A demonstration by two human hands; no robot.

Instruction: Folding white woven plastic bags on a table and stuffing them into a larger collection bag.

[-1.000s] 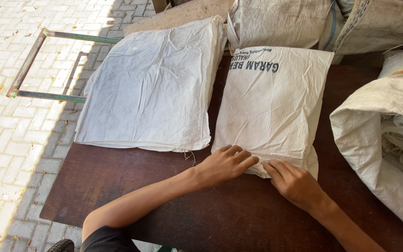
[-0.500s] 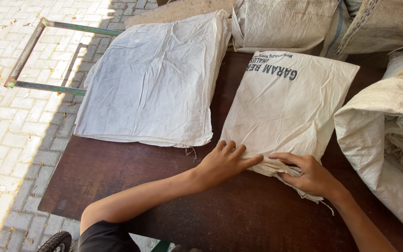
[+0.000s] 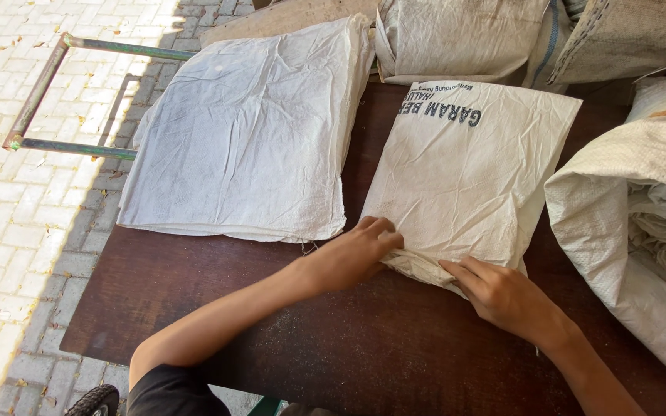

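Brown table (image 3: 194,308): both hands apparently pinch the printed sack's (image 3: 472,169) near edge.

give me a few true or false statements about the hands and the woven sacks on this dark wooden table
1. Both hands grip the near edge of the white woven plastic sack with dark print. True: the left hand and right hand pinch its bunched lower edge.
2. The stack of plain white woven sacks lies under the left hand. False: it lies apart, further to the left, untouched.
3. The printed sack hangs in the air. False: it rests on the dark brown wooden table, only its near edge being gathered.
4. A green metal frame stands over the paved ground beyond the table's left side. True.
5. A large open sack holding folded sacks sits at the right. True.
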